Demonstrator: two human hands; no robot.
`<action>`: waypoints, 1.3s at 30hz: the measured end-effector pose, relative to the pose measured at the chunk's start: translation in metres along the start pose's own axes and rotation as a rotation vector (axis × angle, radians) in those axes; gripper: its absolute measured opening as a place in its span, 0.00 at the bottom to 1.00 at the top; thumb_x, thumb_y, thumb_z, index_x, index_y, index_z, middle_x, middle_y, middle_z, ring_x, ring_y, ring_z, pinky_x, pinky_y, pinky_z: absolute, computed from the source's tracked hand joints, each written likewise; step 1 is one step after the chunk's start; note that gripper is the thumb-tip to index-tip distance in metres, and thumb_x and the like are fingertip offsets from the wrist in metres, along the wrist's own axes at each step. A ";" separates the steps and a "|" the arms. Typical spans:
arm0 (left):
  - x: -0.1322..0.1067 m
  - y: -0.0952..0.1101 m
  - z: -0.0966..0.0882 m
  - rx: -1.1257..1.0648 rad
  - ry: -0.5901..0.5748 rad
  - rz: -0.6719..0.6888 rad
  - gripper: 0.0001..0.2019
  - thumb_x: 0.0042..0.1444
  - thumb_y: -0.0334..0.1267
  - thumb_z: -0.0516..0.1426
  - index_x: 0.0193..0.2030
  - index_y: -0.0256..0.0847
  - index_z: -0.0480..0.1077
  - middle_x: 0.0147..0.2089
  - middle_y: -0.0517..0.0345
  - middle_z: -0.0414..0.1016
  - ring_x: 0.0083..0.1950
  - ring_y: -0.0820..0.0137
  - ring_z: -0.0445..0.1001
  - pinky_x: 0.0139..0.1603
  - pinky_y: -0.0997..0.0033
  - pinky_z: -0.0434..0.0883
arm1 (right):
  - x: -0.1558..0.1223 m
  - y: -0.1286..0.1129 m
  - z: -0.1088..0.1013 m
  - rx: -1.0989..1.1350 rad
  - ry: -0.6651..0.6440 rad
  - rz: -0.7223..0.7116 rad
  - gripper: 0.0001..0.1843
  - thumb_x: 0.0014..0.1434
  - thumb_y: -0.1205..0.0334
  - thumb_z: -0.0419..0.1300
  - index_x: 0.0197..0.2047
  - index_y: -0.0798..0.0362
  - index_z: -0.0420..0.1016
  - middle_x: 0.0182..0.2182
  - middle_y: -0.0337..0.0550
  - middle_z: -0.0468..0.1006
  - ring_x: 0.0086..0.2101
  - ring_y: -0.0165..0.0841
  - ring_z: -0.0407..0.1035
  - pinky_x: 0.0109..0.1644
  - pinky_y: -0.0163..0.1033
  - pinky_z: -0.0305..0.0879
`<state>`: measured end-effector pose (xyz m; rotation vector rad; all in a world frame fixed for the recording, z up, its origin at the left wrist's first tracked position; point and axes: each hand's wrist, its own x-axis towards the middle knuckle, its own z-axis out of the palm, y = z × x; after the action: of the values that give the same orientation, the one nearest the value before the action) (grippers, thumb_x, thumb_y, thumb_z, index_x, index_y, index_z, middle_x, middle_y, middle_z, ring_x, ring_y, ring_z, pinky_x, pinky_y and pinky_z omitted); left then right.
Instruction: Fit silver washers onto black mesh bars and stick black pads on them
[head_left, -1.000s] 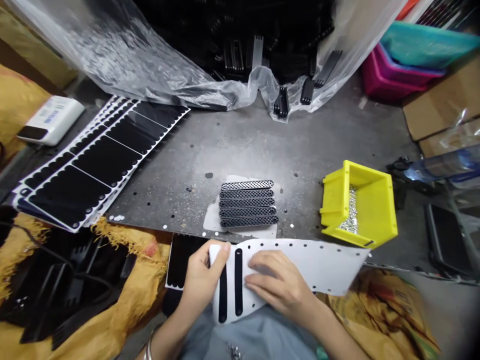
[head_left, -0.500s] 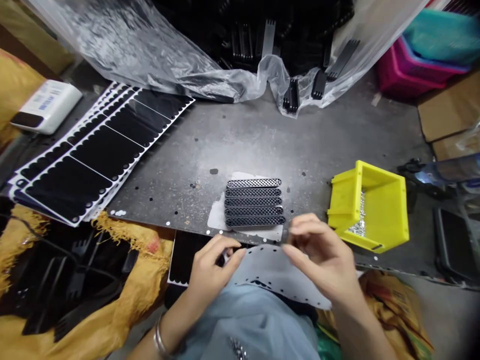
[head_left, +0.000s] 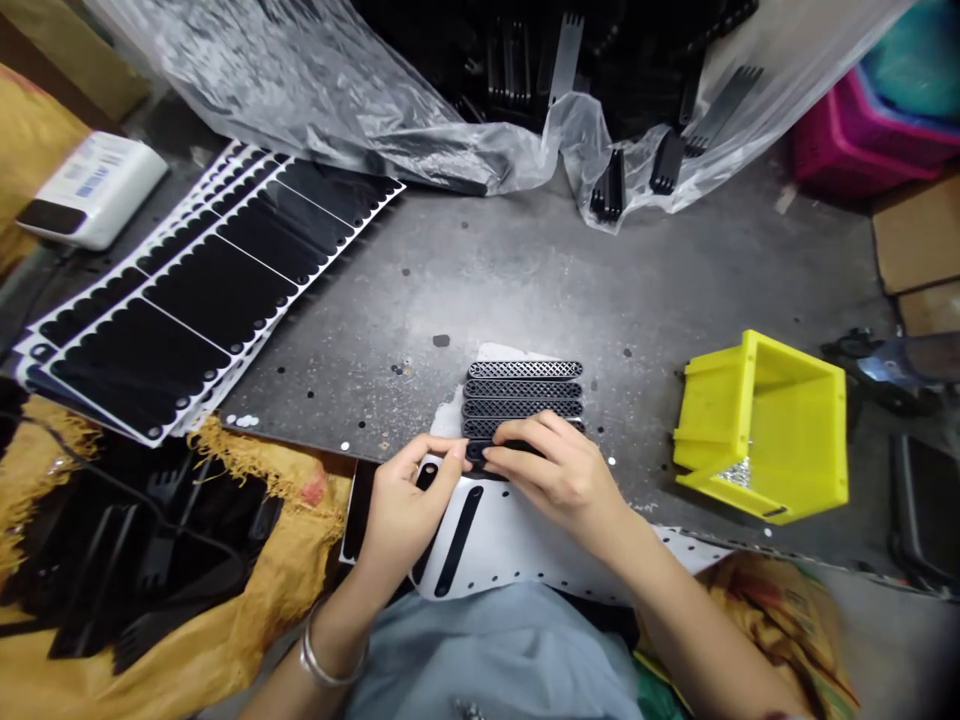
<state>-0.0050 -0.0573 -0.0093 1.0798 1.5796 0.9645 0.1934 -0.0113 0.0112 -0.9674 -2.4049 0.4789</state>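
Observation:
Fingertips of my left hand [head_left: 416, 500] and my right hand [head_left: 562, 475] meet at the rounded end of a black strip [head_left: 475, 452], pinching it at the near edge of a row of mesh bars. Several black bars [head_left: 523, 390] with a diamond mesh lie side by side on a white patch; my right fingers cover part of the nearest ones. Below both hands a white backing sheet [head_left: 517, 535] hangs over the table edge, with a long black sticker strip [head_left: 459, 540] at its left and small dark dots along its edges.
A yellow bin [head_left: 795, 430] with small shiny metal pieces stands right. Sheets of black stickers [head_left: 217, 290] lie left, near a white device [head_left: 94, 190]. Clear plastic [head_left: 510, 165] holding black parts spans the back. A yellow sack [head_left: 277, 560] of black parts sits lower left.
Both hands have moved up to the nearest mesh bars and come together on a black strip. The white sheet has shifted, and black strips now show at its left. The view has shifted slightly.

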 end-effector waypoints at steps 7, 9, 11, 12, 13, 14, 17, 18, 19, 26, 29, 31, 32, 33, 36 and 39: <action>0.004 0.002 -0.004 0.072 -0.041 -0.051 0.11 0.62 0.45 0.62 0.32 0.42 0.74 0.31 0.61 0.79 0.37 0.68 0.77 0.42 0.71 0.70 | -0.021 0.009 -0.030 0.064 0.005 0.198 0.12 0.69 0.59 0.63 0.53 0.51 0.82 0.44 0.49 0.81 0.42 0.37 0.75 0.44 0.44 0.75; 0.005 0.000 -0.005 0.082 -0.038 -0.035 0.12 0.63 0.46 0.62 0.32 0.42 0.75 0.32 0.60 0.80 0.38 0.68 0.77 0.44 0.70 0.70 | -0.032 0.016 -0.037 0.181 0.065 0.319 0.09 0.69 0.61 0.63 0.50 0.50 0.83 0.41 0.45 0.80 0.40 0.34 0.76 0.42 0.41 0.76; 0.006 -0.002 -0.006 0.098 -0.025 -0.021 0.12 0.63 0.47 0.62 0.32 0.42 0.75 0.32 0.60 0.80 0.38 0.67 0.77 0.45 0.70 0.70 | -0.040 0.024 -0.039 0.273 0.125 0.366 0.08 0.69 0.63 0.62 0.46 0.49 0.84 0.38 0.43 0.80 0.35 0.31 0.75 0.36 0.38 0.75; 0.006 -0.003 -0.006 0.108 -0.016 -0.018 0.12 0.62 0.47 0.62 0.32 0.42 0.75 0.31 0.60 0.80 0.38 0.67 0.77 0.44 0.70 0.70 | -0.042 0.027 -0.038 0.307 0.144 0.370 0.08 0.68 0.63 0.62 0.45 0.49 0.84 0.38 0.43 0.80 0.34 0.30 0.74 0.34 0.37 0.73; 0.007 -0.003 -0.006 0.115 -0.009 -0.017 0.12 0.62 0.47 0.62 0.32 0.42 0.75 0.31 0.60 0.80 0.38 0.67 0.77 0.44 0.70 0.70 | -0.044 0.030 -0.037 0.340 0.145 0.371 0.07 0.68 0.64 0.63 0.45 0.49 0.84 0.38 0.43 0.80 0.32 0.29 0.74 0.32 0.36 0.72; 0.008 -0.003 -0.006 0.122 -0.004 -0.016 0.12 0.62 0.47 0.63 0.32 0.42 0.75 0.31 0.60 0.80 0.38 0.67 0.78 0.45 0.70 0.70 | -0.045 0.033 -0.036 0.365 0.136 0.367 0.07 0.68 0.64 0.63 0.45 0.49 0.84 0.37 0.43 0.79 0.31 0.29 0.73 0.31 0.36 0.71; 0.006 -0.003 -0.003 0.113 0.018 -0.005 0.12 0.61 0.47 0.63 0.34 0.41 0.75 0.32 0.60 0.80 0.38 0.69 0.77 0.45 0.71 0.70 | -0.046 0.031 -0.034 0.305 0.141 0.323 0.07 0.68 0.64 0.64 0.46 0.48 0.84 0.38 0.42 0.76 0.32 0.29 0.71 0.34 0.37 0.72; 0.004 -0.002 -0.002 0.087 0.041 -0.002 0.11 0.61 0.47 0.64 0.36 0.41 0.75 0.32 0.60 0.79 0.37 0.69 0.77 0.44 0.72 0.70 | -0.047 0.027 -0.032 0.236 0.180 0.308 0.08 0.68 0.65 0.63 0.47 0.48 0.84 0.38 0.43 0.75 0.34 0.30 0.71 0.36 0.38 0.73; 0.002 -0.002 0.001 0.049 0.070 -0.005 0.11 0.61 0.46 0.64 0.40 0.41 0.74 0.32 0.62 0.78 0.36 0.71 0.76 0.42 0.73 0.70 | -0.048 0.020 -0.030 0.173 0.222 0.296 0.10 0.68 0.66 0.63 0.49 0.48 0.83 0.39 0.44 0.73 0.36 0.31 0.71 0.38 0.40 0.74; -0.023 0.008 0.025 -0.202 0.253 -0.001 0.19 0.56 0.46 0.68 0.45 0.44 0.64 0.35 0.65 0.71 0.32 0.76 0.74 0.31 0.79 0.68 | -0.051 -0.050 0.021 0.341 0.244 0.237 0.17 0.69 0.62 0.63 0.59 0.55 0.76 0.42 0.49 0.77 0.42 0.36 0.73 0.44 0.42 0.78; -0.021 0.008 0.025 -0.198 0.291 0.056 0.18 0.57 0.45 0.68 0.44 0.44 0.64 0.34 0.66 0.70 0.32 0.76 0.73 0.32 0.80 0.69 | -0.058 -0.062 0.020 0.373 0.295 0.125 0.18 0.69 0.70 0.60 0.61 0.53 0.75 0.42 0.48 0.79 0.43 0.36 0.75 0.46 0.44 0.77; -0.016 0.004 0.019 -0.117 0.321 0.106 0.16 0.59 0.44 0.67 0.45 0.44 0.65 0.36 0.64 0.72 0.33 0.76 0.74 0.34 0.79 0.70 | -0.064 -0.062 0.005 0.565 0.171 0.044 0.15 0.70 0.70 0.60 0.57 0.49 0.76 0.43 0.46 0.80 0.46 0.36 0.77 0.49 0.46 0.78; -0.014 0.001 0.014 -0.043 0.316 0.125 0.14 0.61 0.44 0.66 0.46 0.44 0.67 0.37 0.64 0.73 0.35 0.76 0.75 0.36 0.79 0.70 | -0.066 -0.059 -0.005 0.724 0.119 0.060 0.12 0.71 0.67 0.59 0.56 0.47 0.75 0.44 0.45 0.80 0.46 0.35 0.78 0.49 0.45 0.78; -0.012 -0.001 0.010 0.045 0.294 0.138 0.13 0.62 0.44 0.65 0.47 0.44 0.68 0.37 0.64 0.74 0.35 0.75 0.75 0.38 0.78 0.70 | -0.067 -0.056 -0.015 0.891 0.095 0.118 0.10 0.72 0.63 0.58 0.55 0.46 0.74 0.45 0.44 0.78 0.43 0.33 0.79 0.46 0.43 0.79; -0.006 -0.005 -0.001 0.247 0.174 0.151 0.11 0.65 0.45 0.63 0.50 0.45 0.73 0.33 0.65 0.77 0.35 0.74 0.76 0.40 0.76 0.69 | -0.056 -0.036 -0.034 0.999 0.168 0.373 0.10 0.71 0.58 0.61 0.54 0.44 0.71 0.46 0.42 0.73 0.34 0.28 0.76 0.34 0.36 0.77; 0.000 -0.003 -0.006 0.241 0.099 0.151 0.09 0.67 0.46 0.61 0.48 0.46 0.76 0.36 0.64 0.80 0.38 0.72 0.78 0.43 0.75 0.70 | -0.031 -0.012 -0.028 0.472 0.156 0.338 0.15 0.70 0.64 0.61 0.58 0.45 0.75 0.46 0.45 0.74 0.39 0.31 0.74 0.40 0.39 0.74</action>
<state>-0.0116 -0.0585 -0.0108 1.3512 1.7480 0.9566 0.2222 -0.0383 0.0305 -1.1392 -1.8678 0.9997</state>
